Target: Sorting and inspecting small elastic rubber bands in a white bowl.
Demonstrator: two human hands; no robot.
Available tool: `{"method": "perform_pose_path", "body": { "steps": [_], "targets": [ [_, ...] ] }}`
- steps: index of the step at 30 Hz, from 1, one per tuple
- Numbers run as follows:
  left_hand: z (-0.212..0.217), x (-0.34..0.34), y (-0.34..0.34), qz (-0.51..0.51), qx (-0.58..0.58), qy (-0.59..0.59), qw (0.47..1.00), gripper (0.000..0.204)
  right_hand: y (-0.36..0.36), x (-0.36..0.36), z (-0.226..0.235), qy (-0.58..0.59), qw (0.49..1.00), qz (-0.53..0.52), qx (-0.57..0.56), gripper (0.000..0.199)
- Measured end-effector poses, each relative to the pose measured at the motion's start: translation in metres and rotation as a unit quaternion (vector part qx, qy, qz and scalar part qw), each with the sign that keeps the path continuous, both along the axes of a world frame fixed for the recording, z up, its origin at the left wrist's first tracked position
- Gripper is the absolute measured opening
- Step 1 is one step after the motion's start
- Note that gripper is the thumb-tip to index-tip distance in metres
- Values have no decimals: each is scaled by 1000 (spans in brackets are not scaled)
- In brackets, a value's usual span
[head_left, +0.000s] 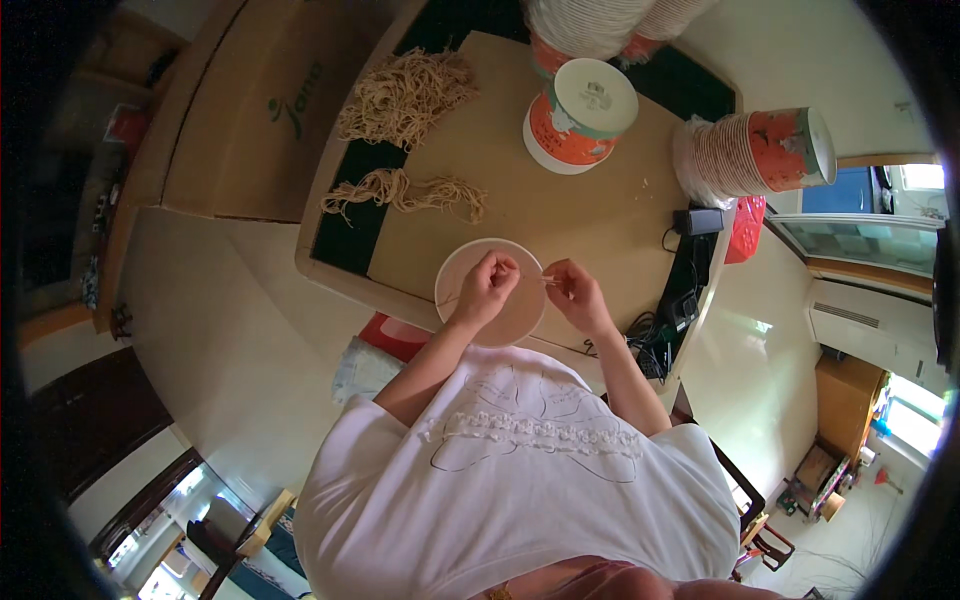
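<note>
Beige string point(549, 280) stretches between the left hand point(487, 288) and the right hand point(578, 297), both pinching it with fingertips above 1 open white paper tub point(458, 272); beyond, a loose string bundle point(440, 193) lies partly on brown cardboard point(590, 225).

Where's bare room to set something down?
Bare brown cardboard lies between the tangled beige string pile and the round orange-white paper tub, and between that tub and the right hand. Crowded: far edge, stacked white paper tubs; right edge, black cables.
</note>
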State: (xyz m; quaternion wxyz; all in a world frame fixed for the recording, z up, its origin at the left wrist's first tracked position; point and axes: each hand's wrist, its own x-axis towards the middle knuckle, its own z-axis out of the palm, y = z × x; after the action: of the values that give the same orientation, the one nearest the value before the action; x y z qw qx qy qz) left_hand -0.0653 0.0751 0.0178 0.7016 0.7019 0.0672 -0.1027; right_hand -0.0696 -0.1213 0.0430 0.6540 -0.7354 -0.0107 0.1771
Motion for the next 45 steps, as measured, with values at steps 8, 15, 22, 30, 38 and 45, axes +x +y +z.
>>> {"method": "perform_pose_path", "body": {
  "steps": [8, 15, 22, 30, 38, 45],
  "targets": [
    [20, 0, -9, -91, 92, -22, 991, 12, 10, 3, 26, -46, 987, 9, -151, 8],
    [-1, -4, -9, -109, 264, -126, 950, 9, 12, -1, 17, -49, 991, -10, -122, 10],
    [11, -7, -6, -102, 225, -68, 967, 5, 20, 2, 22, -82, 981, -30, -174, 11],
    [24, -10, 5, -126, 131, -2, 983, 13, 26, 5, 44, -159, 954, -91, -237, 9],
    [50, 0, 7, -181, 91, 136, 970, 18, 23, -7, 37, -192, 966, 10, -174, 12],
    [38, -13, -1, -129, 115, -45, 984, 15, 27, -8, 40, -168, 971, -6, -171, 12]
  ]
}}
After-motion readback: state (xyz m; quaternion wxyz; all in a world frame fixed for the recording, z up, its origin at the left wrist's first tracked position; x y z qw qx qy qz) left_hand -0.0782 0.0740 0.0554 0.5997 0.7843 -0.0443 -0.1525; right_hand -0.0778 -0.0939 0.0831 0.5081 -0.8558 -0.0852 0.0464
